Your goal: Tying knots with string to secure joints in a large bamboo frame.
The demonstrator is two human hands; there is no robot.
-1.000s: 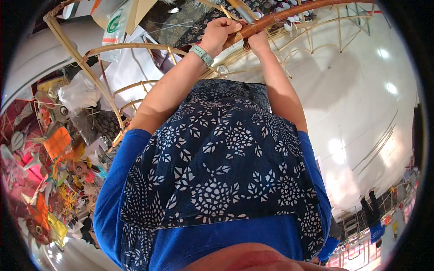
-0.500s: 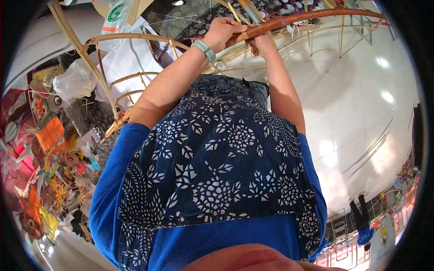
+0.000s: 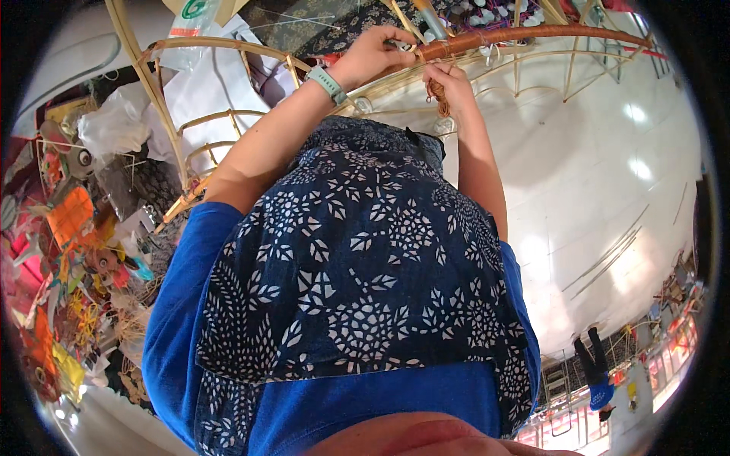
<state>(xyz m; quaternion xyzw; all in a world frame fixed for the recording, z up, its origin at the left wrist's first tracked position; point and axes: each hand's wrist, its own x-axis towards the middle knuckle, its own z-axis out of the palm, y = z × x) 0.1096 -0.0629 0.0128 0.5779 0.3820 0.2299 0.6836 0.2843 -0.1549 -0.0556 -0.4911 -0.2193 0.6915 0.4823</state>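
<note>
A long curved pole [image 3: 525, 33], part of a bamboo frame and covered in reddish-brown wrapping, runs from the top centre toward the far right. My left hand [image 3: 372, 57] is closed at the near left end of the wrapping, thumb and fingers pinching the pole there. Just below the pole, my right hand [image 3: 456, 85] is closed on a hank of brown cord [image 3: 438, 95] that hangs from its fingers. A thin strand seems to run from that hand up to the pole. My left wrist carries a pale green watch [image 3: 327, 83].
Thin bamboo ribs [image 3: 228, 114] of the frame curve on the left. White plastic bags [image 3: 114, 129] and a heap of coloured craft scraps [image 3: 72, 216] lie further left. Several thin sticks [image 3: 608, 262] rest on the pale floor at right. A person [image 3: 597, 372] stands far off.
My right hand has dropped from the pole to just below it, bringing the brown cord hank into view. My left hand has shifted slightly left, its index finger lifted.
</note>
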